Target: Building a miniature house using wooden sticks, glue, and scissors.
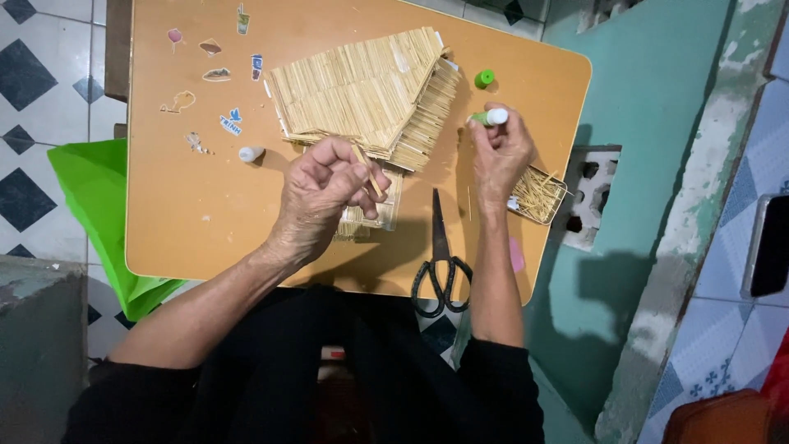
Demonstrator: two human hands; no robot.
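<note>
Fingers of the left hand pinch a thin stick beside the stick house; right hand grips the glue tube. Too much glue could smear the roof.

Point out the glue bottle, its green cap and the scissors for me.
glue bottle (494, 117), head view, on its white body, held in the right hand.
green cap (484, 79), head view, on its top.
scissors (438, 234), head view, on the blades near the pivot.
</note>
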